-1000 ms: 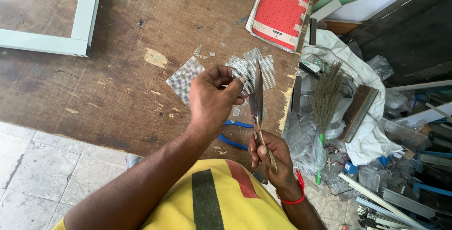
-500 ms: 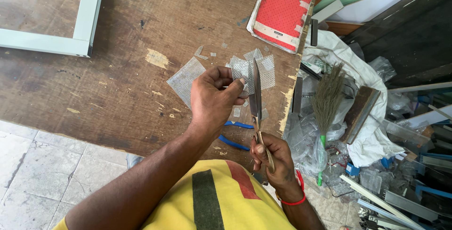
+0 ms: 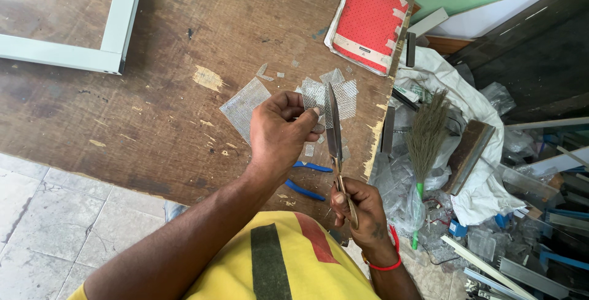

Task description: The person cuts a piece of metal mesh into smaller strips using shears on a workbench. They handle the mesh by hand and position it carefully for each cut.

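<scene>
The left hand (image 3: 279, 131) is raised over the wooden tabletop (image 3: 153, 103), forearm stretched forward from the body, fingers curled and thumb pressed against them to pinch a small piece of wire mesh (image 3: 316, 105) by its left edge. The right hand (image 3: 359, 214) sits lower and closer to the body, wrist bent, fingers wrapped closed around the handles of the scissors (image 3: 334, 134). Their blades point up and away, lying across the mesh's right side. More mesh scraps (image 3: 244, 107) lie on the tabletop under the hands, beside blue-handled pliers (image 3: 307, 180). A red notebook (image 3: 371, 24) rests near the far edge.
</scene>
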